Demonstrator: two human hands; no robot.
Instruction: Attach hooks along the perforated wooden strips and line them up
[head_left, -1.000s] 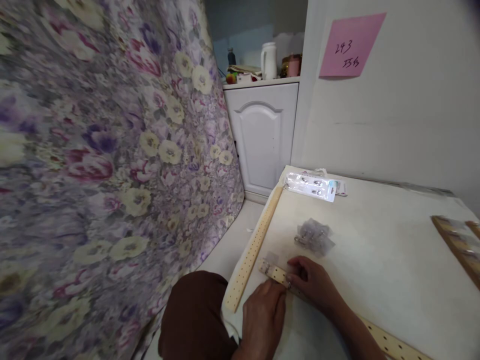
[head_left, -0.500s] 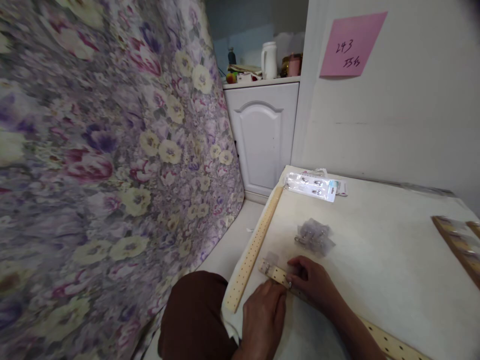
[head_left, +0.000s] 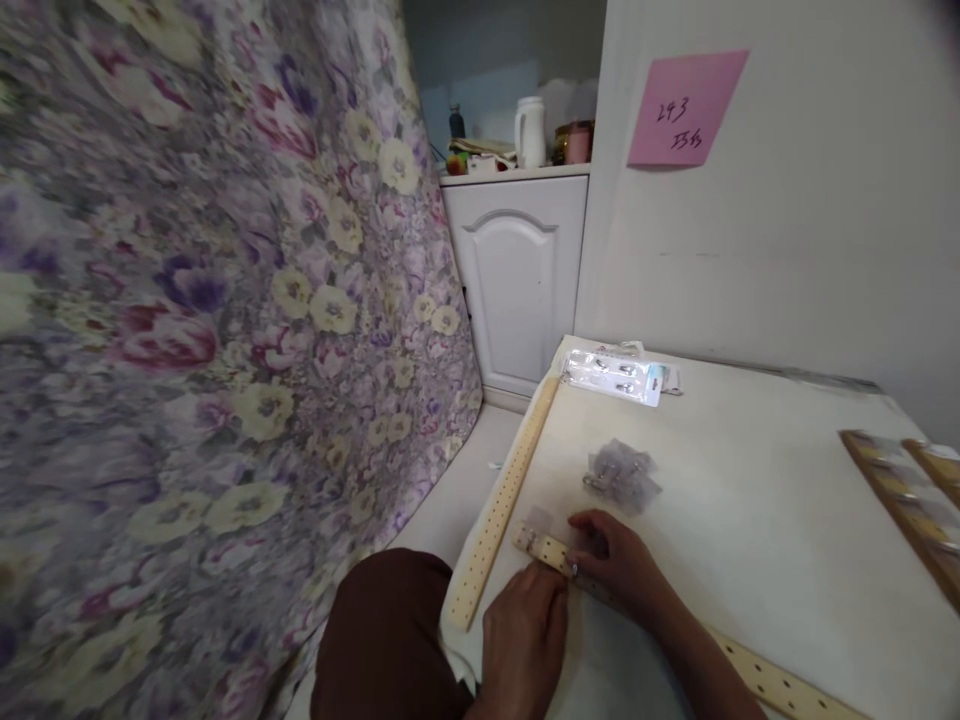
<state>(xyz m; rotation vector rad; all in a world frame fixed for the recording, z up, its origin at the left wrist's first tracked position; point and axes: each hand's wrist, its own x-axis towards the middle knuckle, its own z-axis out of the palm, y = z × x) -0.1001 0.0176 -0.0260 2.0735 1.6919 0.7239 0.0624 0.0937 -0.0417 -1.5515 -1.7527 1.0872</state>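
Observation:
Both my hands rest on a pale wooden strip (head_left: 765,680) full of small holes that lies across the near part of a white table (head_left: 750,500). My left hand (head_left: 525,635) presses on the strip near its left end, fingers curled together. My right hand (head_left: 622,565) pinches a small metal ring or clip against the strip just beside it. A small clear bag of metal clips (head_left: 621,475) lies right behind my right hand. A second holed wooden strip (head_left: 504,500) runs along the table's left edge.
A clear blister pack (head_left: 615,372) lies at the table's far left corner. More wooden strips (head_left: 907,500) sit at the right edge. A flowered curtain (head_left: 210,330) hangs at left. A white cabinet (head_left: 517,280) holds a jug and jars. A pink note (head_left: 686,110) sticks on the wall.
The view has shifted slightly down and to the right. My hands stay on the strip with almost no movement.

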